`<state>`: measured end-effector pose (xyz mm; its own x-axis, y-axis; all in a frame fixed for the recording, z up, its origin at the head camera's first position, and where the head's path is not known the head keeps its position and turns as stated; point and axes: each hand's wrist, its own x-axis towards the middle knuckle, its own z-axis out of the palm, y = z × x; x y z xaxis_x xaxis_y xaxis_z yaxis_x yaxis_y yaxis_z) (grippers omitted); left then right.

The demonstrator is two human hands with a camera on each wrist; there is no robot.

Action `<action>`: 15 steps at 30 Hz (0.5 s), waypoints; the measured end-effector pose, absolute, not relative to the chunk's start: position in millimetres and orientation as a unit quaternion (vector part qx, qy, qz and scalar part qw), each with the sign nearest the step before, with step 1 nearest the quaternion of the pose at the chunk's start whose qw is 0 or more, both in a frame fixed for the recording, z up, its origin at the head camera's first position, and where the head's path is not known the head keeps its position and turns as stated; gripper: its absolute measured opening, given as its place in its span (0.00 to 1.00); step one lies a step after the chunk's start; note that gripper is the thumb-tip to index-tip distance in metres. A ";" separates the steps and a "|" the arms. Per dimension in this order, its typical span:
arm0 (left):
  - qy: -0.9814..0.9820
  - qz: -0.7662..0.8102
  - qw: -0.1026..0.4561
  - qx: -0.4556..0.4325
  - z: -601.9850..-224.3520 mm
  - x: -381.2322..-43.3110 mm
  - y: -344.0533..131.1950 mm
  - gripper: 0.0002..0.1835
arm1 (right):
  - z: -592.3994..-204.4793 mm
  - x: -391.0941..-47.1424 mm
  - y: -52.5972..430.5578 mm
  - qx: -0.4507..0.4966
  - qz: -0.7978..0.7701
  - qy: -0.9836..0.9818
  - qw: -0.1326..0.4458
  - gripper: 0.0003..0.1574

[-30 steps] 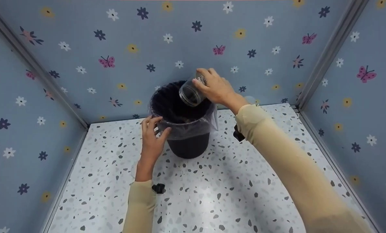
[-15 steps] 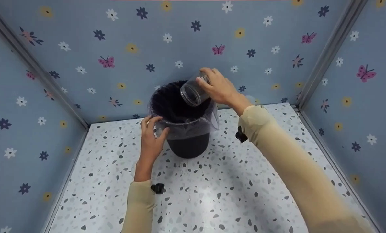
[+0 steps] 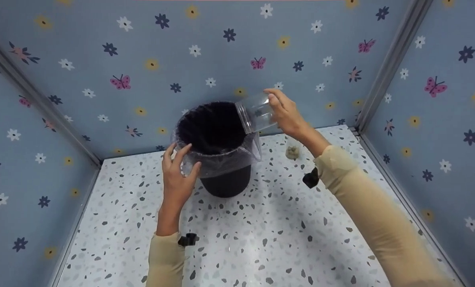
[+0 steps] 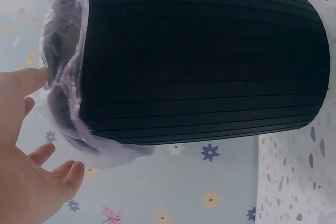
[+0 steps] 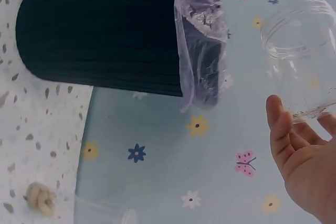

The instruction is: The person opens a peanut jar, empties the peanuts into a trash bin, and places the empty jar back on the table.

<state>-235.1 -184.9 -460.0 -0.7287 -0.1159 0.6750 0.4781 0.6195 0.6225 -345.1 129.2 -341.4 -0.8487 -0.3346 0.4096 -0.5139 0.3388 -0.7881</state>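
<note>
A dark, ribbed trash bin (image 3: 226,183) stands against the back wall, lined with a thin translucent bag (image 3: 221,165) folded over its rim. My right hand (image 3: 288,115) grips a clear, lidless jar (image 3: 259,113) by its base end. The jar lies tilted on its side at the bin's right rim, mouth towards the bin. In the right wrist view, small dark specks (image 5: 313,113) cling near the jar's base. My left hand (image 3: 177,177) is at the bin's left front with fingers spread, fingertips right at the bag's edge.
A second clear container (image 3: 292,151) with tan lumpy pieces in its bottom stands on the speckled floor (image 3: 229,239), right of the bin. Flower-patterned panels (image 3: 205,48) enclose the back and both sides.
My right hand has drawn the jar from over the bin's mouth to its right side and turned it more level. The second container has come into sight. My left hand stays beside the bin.
</note>
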 end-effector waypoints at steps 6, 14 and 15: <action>-0.800 -0.427 0.388 -0.163 -448.8 -219.8 -179.8 0.12 | -358.7 -325.2 148.3 0.242 0.621 -0.742 0.075 0.38; -0.753 -0.433 0.425 -0.256 -428.3 -188.3 -165.1 0.13 | -386.3 -275.1 158.9 0.180 0.740 -0.646 0.048 0.38; -0.749 -0.430 0.429 -0.266 -426.3 -184.5 -162.6 0.13 | -389.3 -267.6 158.1 0.178 0.750 -0.635 0.044 0.38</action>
<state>-184.5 -162.6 -426.3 -0.4902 0.0292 0.8711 0.7672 0.4889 0.4153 -267.6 158.1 -389.3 -0.9330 -0.1596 0.3224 -0.2918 -0.1887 -0.9377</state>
